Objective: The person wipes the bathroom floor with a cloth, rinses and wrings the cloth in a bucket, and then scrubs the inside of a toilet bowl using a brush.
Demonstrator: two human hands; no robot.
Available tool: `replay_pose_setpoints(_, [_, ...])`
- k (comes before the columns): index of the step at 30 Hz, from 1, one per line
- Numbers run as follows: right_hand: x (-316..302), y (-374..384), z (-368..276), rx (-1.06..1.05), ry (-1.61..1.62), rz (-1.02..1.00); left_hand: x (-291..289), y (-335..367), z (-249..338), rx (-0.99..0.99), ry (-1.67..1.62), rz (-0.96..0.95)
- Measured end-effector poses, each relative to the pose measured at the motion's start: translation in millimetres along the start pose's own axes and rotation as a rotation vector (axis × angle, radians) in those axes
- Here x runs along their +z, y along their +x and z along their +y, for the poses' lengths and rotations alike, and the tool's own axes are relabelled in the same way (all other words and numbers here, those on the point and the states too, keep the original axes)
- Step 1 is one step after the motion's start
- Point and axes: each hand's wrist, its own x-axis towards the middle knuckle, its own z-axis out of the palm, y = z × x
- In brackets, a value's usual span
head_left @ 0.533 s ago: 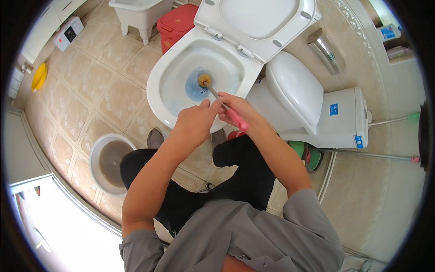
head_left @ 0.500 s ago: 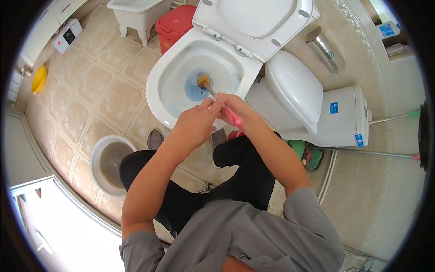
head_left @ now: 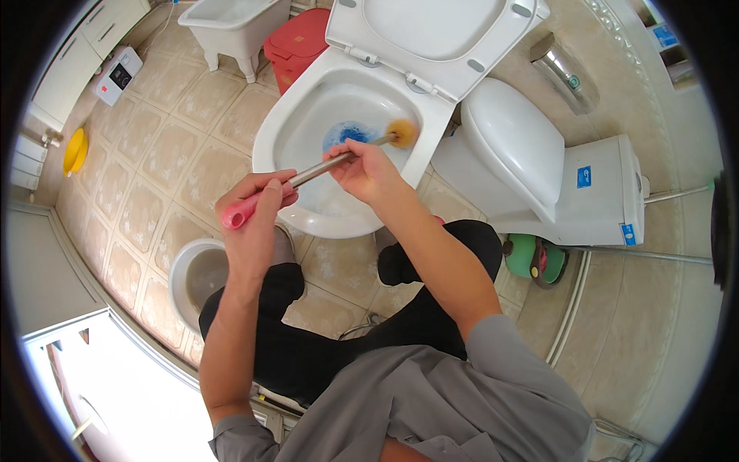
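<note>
Both hands hold a toilet brush [head_left: 322, 167] with a pink handle, a metal shaft and a yellowish round head. My left hand [head_left: 255, 202] is closed round the pink handle at its lower left end. Farther up, my right hand [head_left: 363, 171] grips the metal shaft near the head. The brush head rests against the inner right wall of the white toilet bowl [head_left: 265, 158], slightly blurred. Blue water [head_left: 350, 135] lies at the bottom of the bowl. The toilet's lid and seat [head_left: 431, 31] are raised.
A second white toilet [head_left: 516, 138] with its lid down stands close on the right. Behind the bowl is a red bin [head_left: 299, 42]. A white bucket [head_left: 178, 283] of murky water sits by my left knee. A green container [head_left: 523, 254] is by my right knee.
The brush head has moved from the bowl's middle to its right wall. My left hand has swung left with the handle, away from my right hand, which now holds the shaft.
</note>
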Motion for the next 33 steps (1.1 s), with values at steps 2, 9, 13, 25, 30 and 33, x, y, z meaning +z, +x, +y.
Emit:
replay_pose_setpoints(2, [0.1,-12.6,8.7,-0.022,0.009,0.017,-9.5,0.0,3.4,-0.028,0.000,-0.013])
replay_pose_setpoints(9, [2.2,-3.4,18.7,-0.061,0.022,0.053,-35.0,21.5,-0.6,-0.140,-0.066,-0.148])
replay_pose_setpoints(13, [10.5,41.1,1.6,-0.081,-0.055,0.000,-45.1,61.3,-32.9,-0.193,-0.373,-0.145])
replay_pose_setpoints(25, [16.0,-22.4,33.8,0.012,-0.148,0.005,-59.1,-29.6,-6.5,-0.295,-0.448,0.078])
replay_pose_setpoints(30, [15.0,7.8,-9.0,0.032,-0.207,-0.013,-22.5,-8.7,-26.5,-0.277,-0.548,0.009])
replay_pose_setpoints(33, [18.5,28.8,-16.8,0.043,-0.179,0.004,-12.7,-5.0,-35.5,-0.245,-0.551,0.016])
